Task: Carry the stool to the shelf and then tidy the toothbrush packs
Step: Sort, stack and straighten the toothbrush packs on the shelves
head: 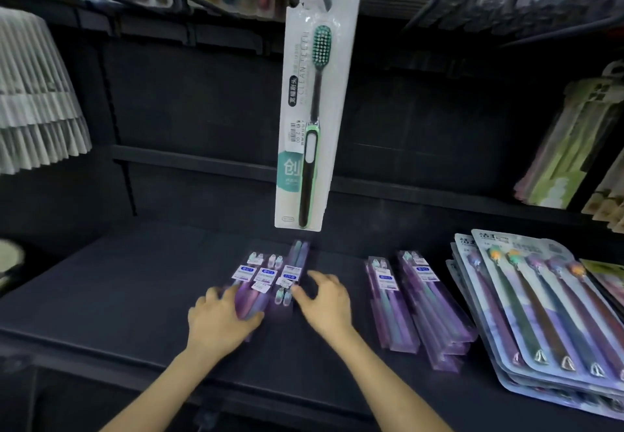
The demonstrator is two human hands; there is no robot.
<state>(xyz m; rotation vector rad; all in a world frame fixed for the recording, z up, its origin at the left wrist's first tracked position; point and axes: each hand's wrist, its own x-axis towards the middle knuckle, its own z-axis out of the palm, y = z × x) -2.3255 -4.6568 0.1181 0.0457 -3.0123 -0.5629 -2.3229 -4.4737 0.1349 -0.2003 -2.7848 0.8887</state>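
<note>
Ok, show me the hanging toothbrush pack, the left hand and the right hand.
hanging toothbrush pack [315, 104]: head view, on the brush neck.
left hand [219, 320]: head view, back of hand.
right hand [329, 303]: head view, back of hand.

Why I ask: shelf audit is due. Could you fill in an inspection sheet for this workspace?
Surface: dark shelf board, packs lying flat on it.
Job's things: purple toothbrush packs under the hands, unevenly aligned; two purple stacks to their right; blister-pack stack far right.
Clutter: nothing seen.
Hands: left hand rests on the packs; right hand touches their right edge; grip unclear.
Cables: nothing seen.
Surroundings: one green toothbrush pack hangs from a hook in the middle; more hanging packs right.
</note>
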